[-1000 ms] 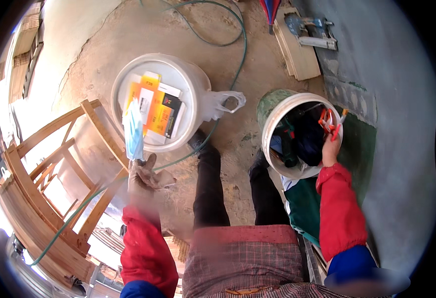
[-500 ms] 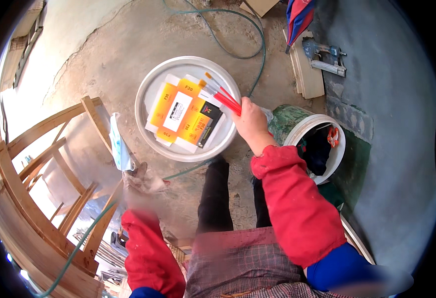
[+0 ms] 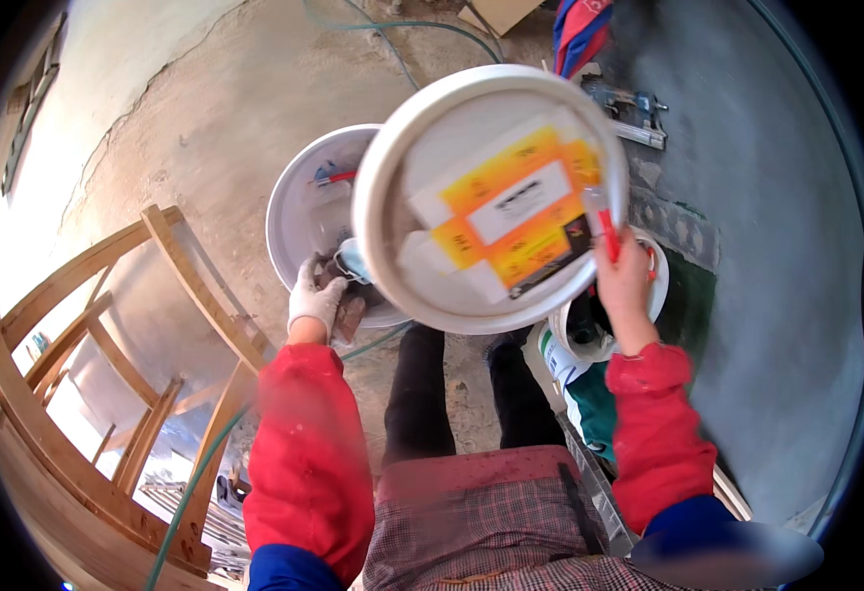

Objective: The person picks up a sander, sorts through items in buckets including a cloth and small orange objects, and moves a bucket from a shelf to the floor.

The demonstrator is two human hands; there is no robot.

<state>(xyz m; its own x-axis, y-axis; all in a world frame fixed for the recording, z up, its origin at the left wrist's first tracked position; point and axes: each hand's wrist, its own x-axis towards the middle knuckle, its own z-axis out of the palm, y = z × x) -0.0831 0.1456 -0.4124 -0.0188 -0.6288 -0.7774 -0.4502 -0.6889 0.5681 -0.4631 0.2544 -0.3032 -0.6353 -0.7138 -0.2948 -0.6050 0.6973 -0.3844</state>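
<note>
My right hand (image 3: 629, 286) grips the rim of a round white bucket lid (image 3: 377, 182), tilted above the floor. On the lid lie a flattened yellow and white carton (image 3: 463, 195) and red-handled paintbrushes (image 3: 607, 231), whose handles are pinned under my right fingers. Further left stands a white bucket (image 3: 292, 219), its mouth partly uncovered; a red-handled item (image 3: 336, 178) shows inside. My left hand (image 3: 314, 298), in a whitish glove, is closed on a pale blue face mask (image 3: 353, 260) at the bucket's near rim. A brownish cloth-like piece (image 3: 349, 320) hangs beside that hand.
A second bucket (image 3: 656, 286) with dark contents stands right of my legs. A wooden frame (image 3: 200, 281) fills the left side. Beyond the lid are a nail gun (image 3: 629, 110) and a folded red and blue umbrella (image 3: 581, 34). A green hose (image 3: 402, 25) crosses the floor.
My right hand has lifted the lid off the bucket and moved it right, carton and brushes still on it. My left hand has brought the mask from the left to the bucket's mouth.
</note>
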